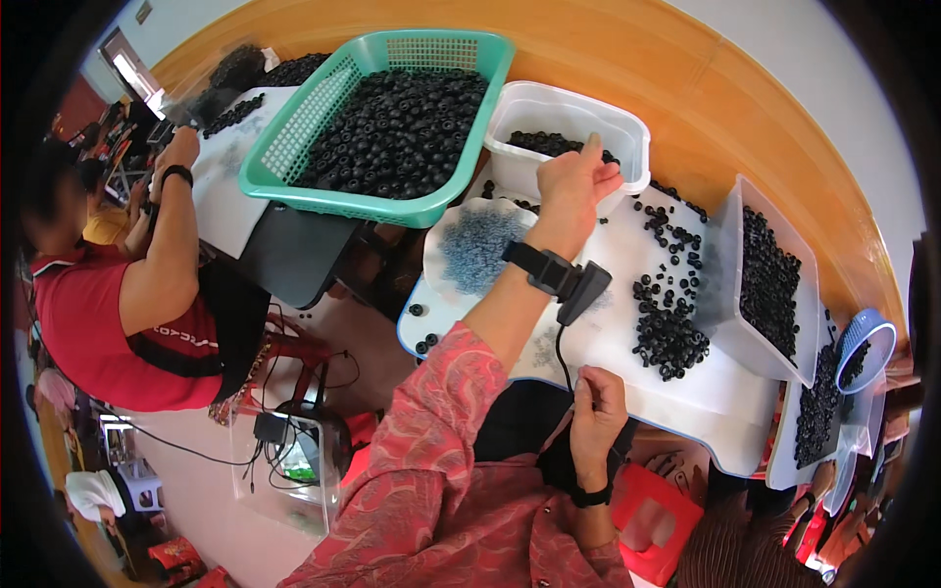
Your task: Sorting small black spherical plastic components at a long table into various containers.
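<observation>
Head view: left hand (576,184) over the white tub (518,171), fingers partly bent; right hand (596,423) at the counter's (691,407) near edge, thumb close to fingers; cannot tell whether either pinches anything. Small black parts (668,338) beyond right hand, presumably spread for easy reach.

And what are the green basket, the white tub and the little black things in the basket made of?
Green basket: likely smooth moulded plastic, its stiff walls holding even rows of holes. White tub: probably plastic too, smooth with a soft shine and rounded corners. Little black things: dark with small highlights; maybe plastic or rubber, I can't tell.
</observation>
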`<state>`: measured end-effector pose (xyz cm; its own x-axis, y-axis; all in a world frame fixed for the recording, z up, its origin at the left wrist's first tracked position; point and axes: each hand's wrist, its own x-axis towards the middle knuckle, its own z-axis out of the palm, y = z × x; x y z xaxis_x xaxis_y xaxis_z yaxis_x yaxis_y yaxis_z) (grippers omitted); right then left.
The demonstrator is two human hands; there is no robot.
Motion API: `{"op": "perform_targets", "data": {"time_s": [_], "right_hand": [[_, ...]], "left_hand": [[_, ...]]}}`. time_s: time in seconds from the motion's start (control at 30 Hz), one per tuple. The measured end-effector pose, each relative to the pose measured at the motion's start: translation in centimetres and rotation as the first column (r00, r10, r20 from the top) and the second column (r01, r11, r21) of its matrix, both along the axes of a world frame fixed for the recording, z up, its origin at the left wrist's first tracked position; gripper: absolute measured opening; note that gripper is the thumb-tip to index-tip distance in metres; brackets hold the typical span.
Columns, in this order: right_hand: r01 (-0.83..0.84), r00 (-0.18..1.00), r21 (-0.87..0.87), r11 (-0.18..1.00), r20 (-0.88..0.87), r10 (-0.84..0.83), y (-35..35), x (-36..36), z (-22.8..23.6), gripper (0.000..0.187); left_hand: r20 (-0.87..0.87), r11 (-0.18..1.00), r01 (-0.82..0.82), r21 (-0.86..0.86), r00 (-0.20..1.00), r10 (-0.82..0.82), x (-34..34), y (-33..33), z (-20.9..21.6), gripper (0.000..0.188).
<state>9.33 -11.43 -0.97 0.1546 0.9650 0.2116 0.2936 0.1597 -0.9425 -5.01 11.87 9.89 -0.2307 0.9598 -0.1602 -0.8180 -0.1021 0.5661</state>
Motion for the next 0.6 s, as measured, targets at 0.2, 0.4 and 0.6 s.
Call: {"op": "perform_targets", "data": {"time_s": [0.2,0.4,0.6], "right_hand": [[0.023,0.995,0.034,0.999,0.097,-0.027,0.3,0.1,-0.1,0.015],[0.023,0.995,0.03,0.999,0.094,-0.025,0.3,0.0,0.4,0.013],[-0.019,0.994,0.044,0.999,0.107,0.014,0.1,0.2,0.5,0.013]], "left_hand": [[-0.155,0.98,0.184,0.076,0.973,-0.17,2.2,-8.5,-2.0,0.018],[-0.55,0.971,0.222,-0.089,0.802,-0.234,0.6,-19.2,-4.8,0.021],[-0.728,0.974,-0.15,-0.172,0.685,-0.023,-5.1,-25.5,-9.1,0.018]]}}
